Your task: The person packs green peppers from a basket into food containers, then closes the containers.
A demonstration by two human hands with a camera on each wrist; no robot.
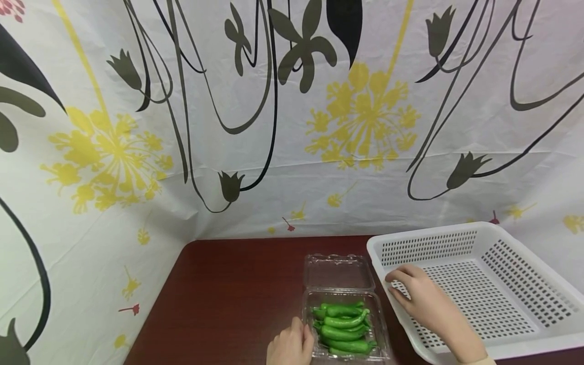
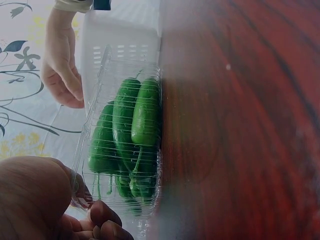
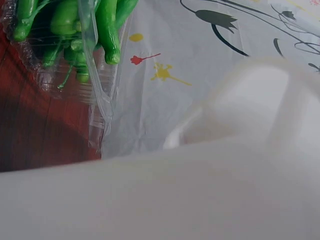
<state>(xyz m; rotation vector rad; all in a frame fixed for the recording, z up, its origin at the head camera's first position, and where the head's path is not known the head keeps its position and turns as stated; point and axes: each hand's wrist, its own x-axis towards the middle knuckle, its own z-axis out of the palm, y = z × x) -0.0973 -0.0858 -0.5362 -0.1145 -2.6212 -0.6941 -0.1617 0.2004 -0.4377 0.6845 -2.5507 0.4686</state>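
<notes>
A clear plastic clamshell box (image 1: 383,329) lies with its lid (image 1: 339,272) folded back. Several green peppers (image 1: 343,322) are piled in the box, side by side. My left hand (image 1: 290,344) is at the box's left side; in the left wrist view its curled fingers (image 2: 104,214) hold the box's rim. Over the left wall of the white basket (image 1: 502,234) is my right hand (image 1: 422,299), thumb and fingers apart with nothing between them. The right wrist view shows the basket's blurred rim close up, with the peppers beyond it.
The white perforated basket stands on the right of the dark red table (image 1: 228,304), just beside the box. A patterned white cloth (image 1: 292,126) hangs behind the table and along its left side.
</notes>
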